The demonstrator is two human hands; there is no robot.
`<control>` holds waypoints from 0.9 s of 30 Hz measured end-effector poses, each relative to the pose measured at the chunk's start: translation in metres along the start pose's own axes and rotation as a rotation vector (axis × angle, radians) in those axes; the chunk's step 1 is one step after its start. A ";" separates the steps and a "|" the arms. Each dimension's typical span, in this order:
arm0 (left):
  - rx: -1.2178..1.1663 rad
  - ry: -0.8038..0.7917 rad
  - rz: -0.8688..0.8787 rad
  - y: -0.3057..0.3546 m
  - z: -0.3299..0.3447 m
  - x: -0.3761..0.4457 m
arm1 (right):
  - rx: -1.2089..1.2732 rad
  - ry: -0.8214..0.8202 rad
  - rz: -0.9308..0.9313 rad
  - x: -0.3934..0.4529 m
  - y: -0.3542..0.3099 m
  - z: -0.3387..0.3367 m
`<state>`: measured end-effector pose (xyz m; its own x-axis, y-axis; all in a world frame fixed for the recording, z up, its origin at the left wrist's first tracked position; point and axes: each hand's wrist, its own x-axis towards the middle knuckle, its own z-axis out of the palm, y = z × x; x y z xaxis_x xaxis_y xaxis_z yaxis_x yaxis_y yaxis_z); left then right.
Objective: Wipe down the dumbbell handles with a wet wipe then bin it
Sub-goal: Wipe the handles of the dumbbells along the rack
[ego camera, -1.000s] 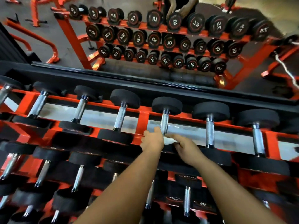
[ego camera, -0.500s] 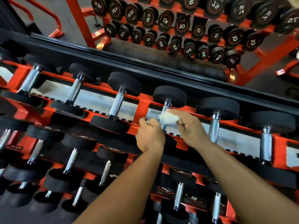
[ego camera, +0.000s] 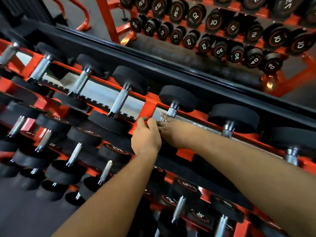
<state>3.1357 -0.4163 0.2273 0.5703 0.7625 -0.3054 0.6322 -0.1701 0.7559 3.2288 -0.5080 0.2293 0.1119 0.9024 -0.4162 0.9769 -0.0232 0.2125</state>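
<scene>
left hand [ego camera: 146, 136]: fingers curled, beside right | right hand [ego camera: 176, 132]: over knurled steel dumbbell handle [ego camera: 172, 111] on orange rack [ego camera: 148, 108] (grip unclear) | wet wipe: hidden, cannot tell where

1. Dumbbell [ego camera: 177, 98]: black round heads, knurled silver handle [ego camera: 173, 111], lying in the top orange rack tier, its near half hidden.
2. Wipe: cannot be made out.
</scene>
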 end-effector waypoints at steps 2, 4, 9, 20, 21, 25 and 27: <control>-0.001 0.003 -0.007 -0.001 0.000 0.000 | 0.026 0.007 0.010 -0.010 0.000 0.003; -0.013 0.006 -0.006 0.000 0.000 -0.002 | 0.074 0.148 -0.041 -0.029 0.006 0.017; -0.031 0.009 -0.015 0.001 0.000 -0.001 | 0.030 0.227 -0.110 -0.013 0.010 0.012; -0.036 0.007 -0.010 -0.001 0.002 0.001 | -0.091 0.223 -0.011 -0.024 0.005 0.033; -0.029 0.004 -0.007 0.000 0.002 0.001 | -0.102 0.185 -0.028 -0.015 0.004 0.025; -0.024 0.000 -0.011 0.000 0.001 0.003 | -0.174 -0.126 -0.011 0.023 0.001 -0.020; -0.010 -0.003 -0.016 -0.002 0.001 0.004 | -0.128 -0.063 -0.022 0.015 0.003 -0.014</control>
<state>3.1370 -0.4136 0.2247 0.5618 0.7635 -0.3187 0.6358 -0.1519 0.7568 3.2308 -0.4880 0.2361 0.1057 0.8731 -0.4760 0.9486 0.0551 0.3118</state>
